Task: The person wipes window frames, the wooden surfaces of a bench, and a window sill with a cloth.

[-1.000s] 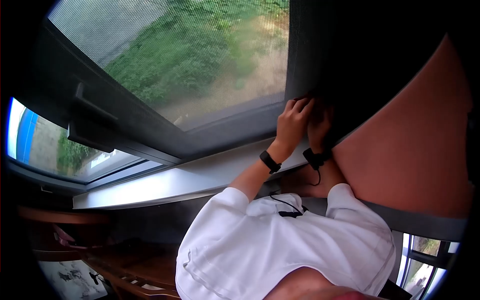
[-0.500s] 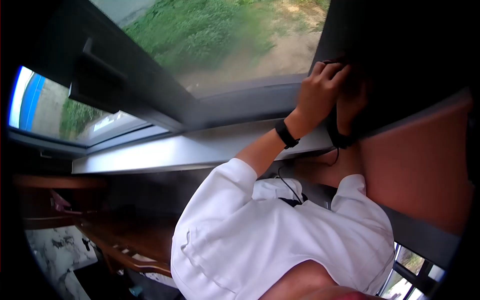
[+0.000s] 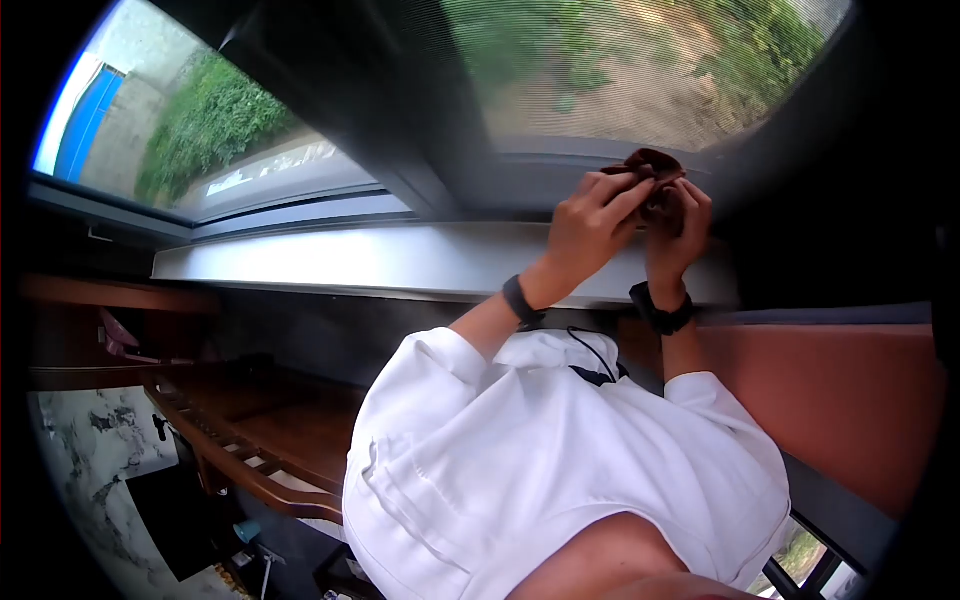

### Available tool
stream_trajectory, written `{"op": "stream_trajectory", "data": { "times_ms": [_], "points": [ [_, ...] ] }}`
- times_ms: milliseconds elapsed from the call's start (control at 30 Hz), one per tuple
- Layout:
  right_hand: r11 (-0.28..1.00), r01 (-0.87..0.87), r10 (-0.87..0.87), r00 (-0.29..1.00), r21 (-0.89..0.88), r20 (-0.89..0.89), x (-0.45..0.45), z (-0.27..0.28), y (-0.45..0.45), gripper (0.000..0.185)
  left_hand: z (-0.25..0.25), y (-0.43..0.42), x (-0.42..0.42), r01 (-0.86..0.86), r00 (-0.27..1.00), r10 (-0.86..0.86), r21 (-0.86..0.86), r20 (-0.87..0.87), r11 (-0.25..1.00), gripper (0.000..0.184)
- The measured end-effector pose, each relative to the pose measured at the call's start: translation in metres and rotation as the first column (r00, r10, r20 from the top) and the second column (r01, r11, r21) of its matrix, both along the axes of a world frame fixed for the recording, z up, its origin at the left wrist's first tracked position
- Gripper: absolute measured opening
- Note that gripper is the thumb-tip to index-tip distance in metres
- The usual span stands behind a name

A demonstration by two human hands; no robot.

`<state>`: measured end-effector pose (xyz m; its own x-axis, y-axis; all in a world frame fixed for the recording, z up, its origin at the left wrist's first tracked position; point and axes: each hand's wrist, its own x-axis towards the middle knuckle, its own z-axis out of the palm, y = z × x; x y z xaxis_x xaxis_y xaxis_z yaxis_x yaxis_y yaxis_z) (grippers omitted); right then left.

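A dark reddish-brown cloth [image 3: 655, 162] is bunched up between my hands, in front of the lower frame of a screened window [image 3: 600, 70]. My left hand [image 3: 590, 225] grips it from the left, with fingers bent over its edge. From the right, my right hand [image 3: 680, 230] holds the same cloth, fingers curled around its side. Each wrist wears a black band. Below both hands runs a pale window sill [image 3: 400, 255]. Folds of the cloth hide part of the fingertips.
A second pane [image 3: 220, 130] at the upper left shows greenery and a blue panel outside. Below the sill is dark brown wooden furniture [image 3: 270, 400]. A reddish-brown surface [image 3: 820, 390] lies to the right. Marble-patterned flooring [image 3: 95, 450] shows at the lower left.
The view has turned, showing more of the left pane. Both hands have come away from the dark area beside the window, and the cloth between them now shows clearly.
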<state>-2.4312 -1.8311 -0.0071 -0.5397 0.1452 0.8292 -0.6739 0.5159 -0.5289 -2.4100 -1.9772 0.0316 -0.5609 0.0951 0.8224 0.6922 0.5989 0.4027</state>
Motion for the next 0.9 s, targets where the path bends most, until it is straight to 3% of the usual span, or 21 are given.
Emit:
{"op": "stream_trajectory", "data": {
  "times_ms": [267, 400, 500, 633, 733, 900],
  "points": [
    [0.970, -0.209, 0.230, 0.956, 0.122, -0.185, 0.013, 0.044, -0.205, 0.053, 0.024, -0.206, 0.027, -0.191, 0.973, 0.193, 0.031, -0.126, 0.981, 0.048],
    [0.972, -0.093, 0.120, 0.986, 0.217, -0.115, 0.024, 0.015, -0.286, 0.052, 0.003, -0.291, 0.036, -0.179, 0.983, 0.177, 0.057, 0.042, 0.982, 0.047],
    [0.975, -0.162, 0.166, 0.986, 0.153, -0.015, 0.037, 0.003, -0.345, 0.053, -0.017, -0.348, 0.043, -0.136, 0.981, 0.120, 0.101, 0.152, 0.986, 0.049],
    [0.947, -0.202, 0.190, 0.979, 0.248, 0.070, 0.031, 0.004, -0.423, 0.050, -0.028, -0.424, 0.039, -0.240, 0.966, 0.239, 0.001, 0.096, 0.971, 0.054],
    [0.954, -0.221, 0.224, 0.974, 0.205, 0.007, 0.014, 0.015, -0.474, 0.049, -0.025, -0.463, 0.028, -0.265, 0.954, 0.246, 0.097, 0.170, 0.959, 0.052],
    [0.973, -0.137, 0.165, 0.975, 0.184, -0.146, 0.002, 0.062, -0.509, 0.047, 0.016, -0.485, 0.007, -0.182, 0.982, 0.165, 0.255, 0.086, 0.950, 0.050]
  ]
}}
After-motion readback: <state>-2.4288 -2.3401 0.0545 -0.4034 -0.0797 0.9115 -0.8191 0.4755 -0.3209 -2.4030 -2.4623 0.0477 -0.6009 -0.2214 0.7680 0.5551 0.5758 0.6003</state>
